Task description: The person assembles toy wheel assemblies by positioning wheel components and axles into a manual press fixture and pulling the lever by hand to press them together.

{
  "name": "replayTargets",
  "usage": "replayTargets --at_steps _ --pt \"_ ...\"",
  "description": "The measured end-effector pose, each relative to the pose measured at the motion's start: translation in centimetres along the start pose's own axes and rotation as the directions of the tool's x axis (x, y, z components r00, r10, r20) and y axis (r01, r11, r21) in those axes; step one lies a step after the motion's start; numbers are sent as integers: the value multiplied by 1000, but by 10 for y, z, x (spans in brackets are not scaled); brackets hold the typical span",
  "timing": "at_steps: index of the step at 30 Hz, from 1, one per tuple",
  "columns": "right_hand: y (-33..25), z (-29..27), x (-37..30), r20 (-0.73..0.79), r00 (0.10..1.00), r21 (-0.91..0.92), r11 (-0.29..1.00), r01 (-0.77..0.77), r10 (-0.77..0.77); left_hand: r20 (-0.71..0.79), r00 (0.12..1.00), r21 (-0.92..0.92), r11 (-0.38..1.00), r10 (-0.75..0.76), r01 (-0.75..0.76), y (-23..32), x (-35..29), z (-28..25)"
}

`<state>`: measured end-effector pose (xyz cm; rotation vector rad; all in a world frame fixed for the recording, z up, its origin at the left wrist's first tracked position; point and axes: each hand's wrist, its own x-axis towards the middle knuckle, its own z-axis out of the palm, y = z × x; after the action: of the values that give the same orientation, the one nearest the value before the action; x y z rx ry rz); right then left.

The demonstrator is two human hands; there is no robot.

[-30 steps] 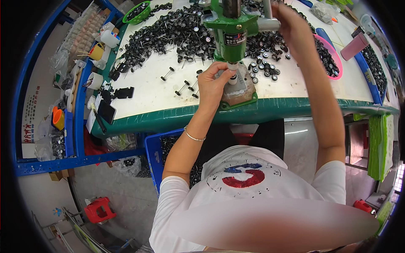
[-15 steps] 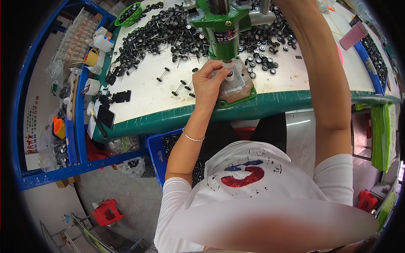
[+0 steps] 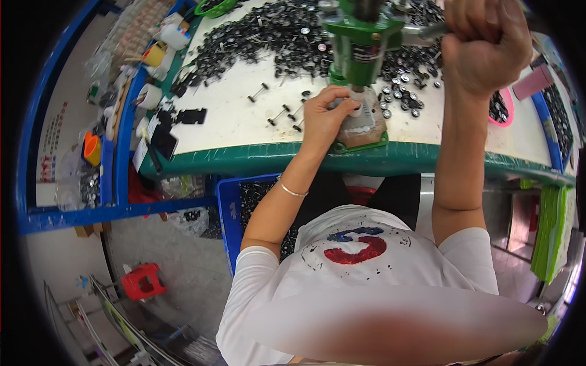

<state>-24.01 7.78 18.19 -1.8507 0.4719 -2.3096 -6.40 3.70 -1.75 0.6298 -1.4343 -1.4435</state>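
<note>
**Fingertips at the press, palm round the lever**

Our left hand (image 3: 321, 117) has thumb and forefinger drawn nearly together at a small white cylinder (image 3: 356, 111); the fingers hide whatever lies between them, so we cannot tell if they grip anything. Our right hand (image 3: 488, 58), raised, is wrapped firmly round the lever (image 3: 432, 30). The cylinder stands directly under the green press (image 3: 360, 58), on a base plate (image 3: 364, 139) at the desk's front edge (image 3: 268, 157).

To do this well, we judge, we should hold the part upright and centred beneath the ram, clear our fingertips from the gap before loading the lever, and pull smoothly.

Farther out, loose wheels (image 3: 400, 94) lie right of the press, a few wheeled axles (image 3: 259, 93) left of it. A dark heap of parts (image 3: 256, 49) spreads toward the desk's far edge, and a pink basket (image 3: 510, 110) sits near its right edge.
</note>
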Motion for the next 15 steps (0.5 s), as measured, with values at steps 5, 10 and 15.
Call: replayTargets --at_steps 5,10,15 --pt "6 -1 6 -31 998 -42 998 -51 50 -43 994 -85 992 -102 98 1 -2 0" --pt "48 14 37 -233 908 -16 932 -361 348 -31 989 -77 987 -145 142 2 2 -8" --pt "54 15 53 -182 709 -39 716 -697 681 -215 971 -194 979 -101 59 12 13 -38"
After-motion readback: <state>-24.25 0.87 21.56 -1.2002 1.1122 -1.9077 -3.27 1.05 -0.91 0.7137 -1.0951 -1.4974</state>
